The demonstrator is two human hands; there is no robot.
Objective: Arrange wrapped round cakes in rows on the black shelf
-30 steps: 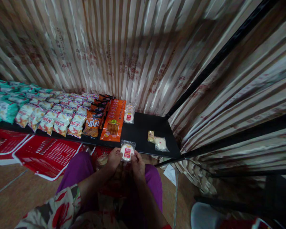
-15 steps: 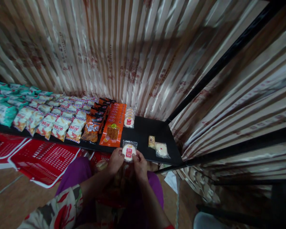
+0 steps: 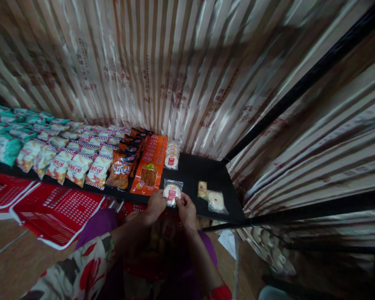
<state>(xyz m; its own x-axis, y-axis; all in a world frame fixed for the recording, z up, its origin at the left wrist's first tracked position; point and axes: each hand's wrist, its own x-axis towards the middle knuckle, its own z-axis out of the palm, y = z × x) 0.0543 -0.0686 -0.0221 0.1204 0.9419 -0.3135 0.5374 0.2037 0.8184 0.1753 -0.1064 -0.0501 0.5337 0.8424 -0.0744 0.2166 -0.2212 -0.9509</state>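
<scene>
- The print on the round cake packet (image 3: 172,192) is too small and blurred to be read; only a pale disc in clear wrap with a reddish label is made out.
- The lower edge of the packet is covered by the fingers of both hands, and the palms are turned away from the camera.
- The packet is pinched at its near edge by the left hand (image 3: 155,205) and the right hand (image 3: 185,210), both closed on it.
- The packet is held over the front edge of the black shelf (image 3: 193,171), just beside the long orange packet (image 3: 150,166).
- Two small wrapped cakes (image 3: 212,197) lie to the right, apart from the hands.
- A red basket (image 3: 59,208) is partly cut off at the left edge.
- Compared with half a second ago, the packet has been carried further onto the shelf, and the hands have been stretched forward.
</scene>
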